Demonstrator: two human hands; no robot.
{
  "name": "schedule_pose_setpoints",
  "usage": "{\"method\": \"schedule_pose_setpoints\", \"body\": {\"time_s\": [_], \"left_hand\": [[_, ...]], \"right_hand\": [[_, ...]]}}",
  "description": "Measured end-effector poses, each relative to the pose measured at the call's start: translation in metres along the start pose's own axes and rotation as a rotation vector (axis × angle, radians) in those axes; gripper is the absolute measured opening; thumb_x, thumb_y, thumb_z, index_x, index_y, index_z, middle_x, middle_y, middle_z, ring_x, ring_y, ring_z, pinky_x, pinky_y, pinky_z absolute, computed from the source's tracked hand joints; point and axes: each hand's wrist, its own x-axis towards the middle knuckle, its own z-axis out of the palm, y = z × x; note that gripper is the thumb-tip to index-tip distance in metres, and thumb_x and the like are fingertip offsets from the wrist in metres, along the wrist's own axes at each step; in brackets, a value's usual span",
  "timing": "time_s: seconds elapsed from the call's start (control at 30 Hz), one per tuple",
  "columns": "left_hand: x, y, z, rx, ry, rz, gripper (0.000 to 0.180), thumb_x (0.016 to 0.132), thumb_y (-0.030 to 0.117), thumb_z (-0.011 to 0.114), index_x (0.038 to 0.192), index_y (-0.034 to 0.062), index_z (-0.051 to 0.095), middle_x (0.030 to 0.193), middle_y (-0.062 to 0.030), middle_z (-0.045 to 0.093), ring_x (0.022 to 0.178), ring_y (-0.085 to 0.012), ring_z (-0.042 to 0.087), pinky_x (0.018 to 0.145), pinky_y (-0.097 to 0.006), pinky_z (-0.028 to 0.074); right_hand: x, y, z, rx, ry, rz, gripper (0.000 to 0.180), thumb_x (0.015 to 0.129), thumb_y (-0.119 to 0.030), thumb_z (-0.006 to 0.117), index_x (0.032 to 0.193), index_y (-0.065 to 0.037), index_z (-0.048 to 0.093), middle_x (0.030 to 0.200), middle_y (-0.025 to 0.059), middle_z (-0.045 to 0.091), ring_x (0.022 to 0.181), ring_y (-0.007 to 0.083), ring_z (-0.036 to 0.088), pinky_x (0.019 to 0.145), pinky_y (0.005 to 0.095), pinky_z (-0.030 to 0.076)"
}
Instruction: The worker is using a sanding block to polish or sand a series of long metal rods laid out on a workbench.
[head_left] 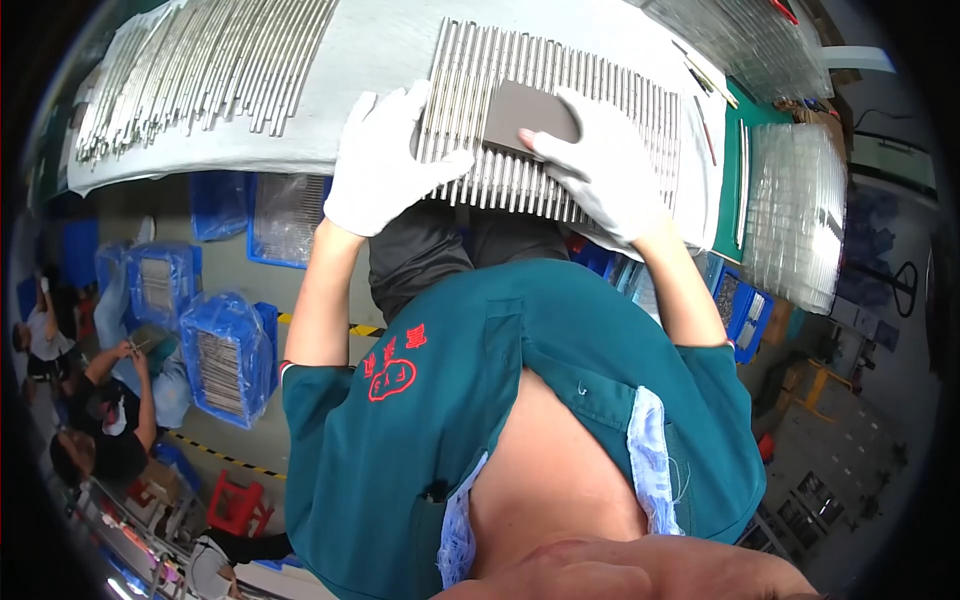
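A row of slim silver metal rods [600,75] lies side by side on the white-covered table in front of me. On top of them rests a flat, dark grey-brown rectangular pad [525,112]. My gloved right hand [612,170] grips the pad's right side, with the thumb on its near part; a bare thumb tip shows through the glove. At the left end of the row, my gloved left hand [385,170] is open, fingers pointing away and thumb spread to the right across the near part of the rods.
More metal rods [220,60] lie at the table's far left. Clear plastic trays [795,200] and thin tools [705,75] are at the right. Blue crates [225,360] stand on the floor at the left, near another person [115,405] and a red stool [238,505].
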Motion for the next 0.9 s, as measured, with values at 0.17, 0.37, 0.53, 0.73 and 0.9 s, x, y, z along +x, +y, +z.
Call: {"method": "schedule_pose_setpoints", "body": {"time_s": [0.17, 0.37, 0.53, 0.73, 0.9], "left_hand": [[-0.001, 0.003, 0.001, 0.036, 0.006, 0.027, 0.076, 0.071, 0.046, 0.078, 0.122, -0.0069, 0.056, 0.105, -0.0200, 0.062, 0.096, -0.0336, 0.059, 0.097, -0.044, 0.039], [0.002, -0.001, 0.002, 0.028, 0.036, 0.068, 0.075, 0.070, 0.045, 0.079, 0.119, -0.0070, 0.057, 0.105, -0.0208, 0.062, 0.093, -0.0346, 0.058, 0.093, -0.042, 0.041], [0.001, 0.001, 0.000, 0.038, -0.031, 0.010, 0.062, 0.073, 0.038, 0.079, 0.116, -0.0025, 0.059, 0.104, -0.0181, 0.063, 0.090, -0.0360, 0.055, 0.088, -0.042, 0.043], [0.001, 0.007, 0.001, 0.089, -0.019, 0.090, 0.063, 0.071, 0.042, 0.078, 0.112, -0.0007, 0.060, 0.109, -0.0196, 0.060, 0.104, -0.0376, 0.055, 0.097, -0.049, 0.038], [-0.024, 0.022, 0.007, 0.199, -0.130, 0.089, 0.093, 0.065, 0.065, 0.073, 0.130, 0.0007, 0.055, 0.133, -0.0263, 0.050, 0.120, -0.0442, 0.047, 0.107, -0.056, 0.028]], "right_hand": [[-0.004, 0.005, 0.000, -0.011, 0.049, 0.037, 0.039, 0.078, -0.023, 0.073, 0.116, -0.030, 0.068, 0.126, 0.0191, 0.056, 0.105, 0.0370, 0.058, 0.091, 0.0434, 0.046], [0.019, 0.002, 0.010, 0.018, 0.074, -0.024, 0.044, 0.079, -0.024, 0.072, 0.122, -0.032, 0.064, 0.128, 0.0182, 0.054, 0.108, 0.0351, 0.056, 0.093, 0.0426, 0.045], [-0.048, 0.020, -0.030, -0.143, -0.125, 0.142, 0.050, 0.073, -0.022, 0.077, 0.121, -0.032, 0.065, 0.130, 0.0180, 0.053, 0.112, 0.0348, 0.055, 0.095, 0.0429, 0.044], [-0.095, 0.036, -0.011, 0.147, 0.452, 0.525, 0.043, 0.082, -0.016, 0.069, 0.124, -0.008, 0.061, 0.139, 0.0174, 0.048, 0.123, 0.0367, 0.048, 0.105, 0.0441, 0.038], [-0.120, 0.055, -0.001, 0.298, 0.739, 0.888, 0.059, 0.089, -0.008, 0.065, 0.143, -0.004, 0.043, 0.148, 0.0108, 0.044, 0.132, 0.0261, 0.045, 0.110, 0.0359, 0.035]]}}
